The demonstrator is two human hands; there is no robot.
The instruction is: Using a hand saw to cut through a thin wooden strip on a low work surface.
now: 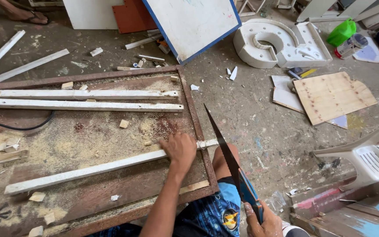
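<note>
A dusty grey concrete floor (259, 127) strewn with wood scraps, a pale plywood sheet (332, 95), a white plastic chair (367, 160) and a blue-edged white board (194, 24).

Soft daylight – sharp, faint edge warping

Slat (101, 169) on table (110, 199), left hand (180, 148) on slat, saw (224, 151) right of it
</note>
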